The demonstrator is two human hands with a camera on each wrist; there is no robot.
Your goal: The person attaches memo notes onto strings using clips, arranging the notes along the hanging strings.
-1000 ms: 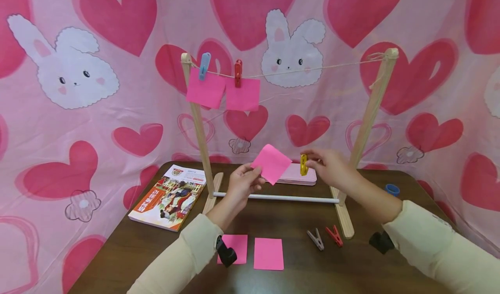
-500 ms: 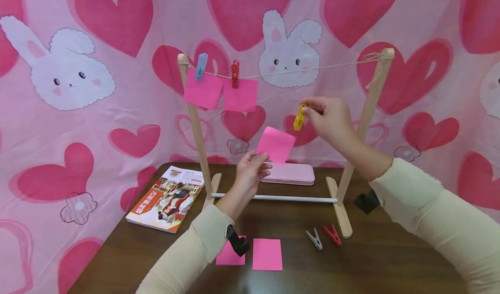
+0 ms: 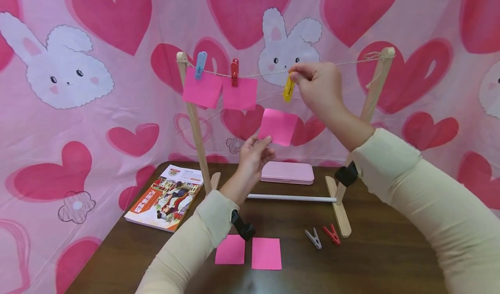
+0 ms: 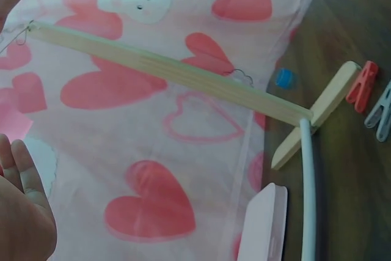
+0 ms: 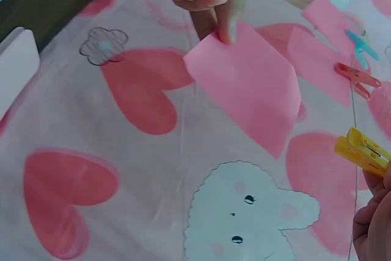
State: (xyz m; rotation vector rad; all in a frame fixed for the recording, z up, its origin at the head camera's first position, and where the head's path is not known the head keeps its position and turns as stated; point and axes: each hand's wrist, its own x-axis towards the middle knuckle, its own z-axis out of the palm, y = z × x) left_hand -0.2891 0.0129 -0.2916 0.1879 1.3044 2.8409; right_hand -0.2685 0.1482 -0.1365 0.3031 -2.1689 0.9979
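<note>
My left hand (image 3: 254, 157) pinches a pink sticky note (image 3: 279, 126) by its lower left corner, below the string (image 3: 269, 73). Up near the string, my right hand (image 3: 318, 83) grips a yellow clothespin (image 3: 288, 88) that points downward, apart from the note. The right wrist view shows that clothespin (image 5: 363, 151) at the right edge and the held note (image 5: 250, 87) in the middle. Two pink notes hang at the string's left part, one under a blue clothespin (image 3: 201, 65), the other under a red clothespin (image 3: 235, 73).
Wooden posts (image 3: 376, 86) carry the string, with a white rod (image 3: 293, 197) low between them. On the brown table lie two pink notes (image 3: 266, 253), a grey clothespin (image 3: 313, 238), a red clothespin (image 3: 331, 234), a book (image 3: 166, 200) and a pink case (image 3: 287, 172).
Both hands have risen toward the string. The right hand carried the yellow clothespin up and slightly left, while the left hand lifted the sticky note, which now stands more upright.
</note>
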